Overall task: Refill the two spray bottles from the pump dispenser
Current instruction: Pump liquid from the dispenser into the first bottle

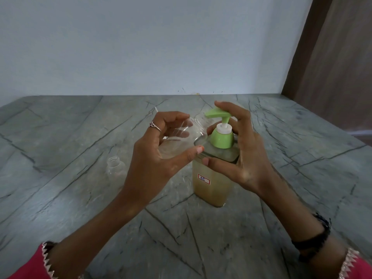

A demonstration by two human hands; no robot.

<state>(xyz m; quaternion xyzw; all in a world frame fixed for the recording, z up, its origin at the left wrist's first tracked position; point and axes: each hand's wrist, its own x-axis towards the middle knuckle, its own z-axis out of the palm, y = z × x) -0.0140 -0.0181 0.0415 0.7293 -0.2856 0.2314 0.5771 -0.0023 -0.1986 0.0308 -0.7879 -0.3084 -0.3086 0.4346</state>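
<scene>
Both hands work close together near the middle of the grey, dark-veined stone table (80,198). Left hand (159,156) has its grip curled round a clear, empty plastic spray bottle (181,135) with no cap, held tilted on its side so that its open mouth points toward the green spout of the pump; the thumb tip lies just beside the shoulder of the dispenser. A silver ring (154,126) sits on one of that hand's fingers.

Right hand (239,156) grasps the square, clear pump dispenser (213,186), which stands upright on the table and holds yellowish-brown liquid; the thumb presses its front shoulder, and one finger rests on top of the green pump head (217,114). A small white label with a red border is stuck on the dispenser's front.

A second clear, uncapped plastic bottle (115,168) stands upright on the table to the left of the dispenser, partly hidden behind the left wrist.

A black band (316,238) circles the right wrist, and pink sleeves with trimmed edges show at the near edge.
</scene>
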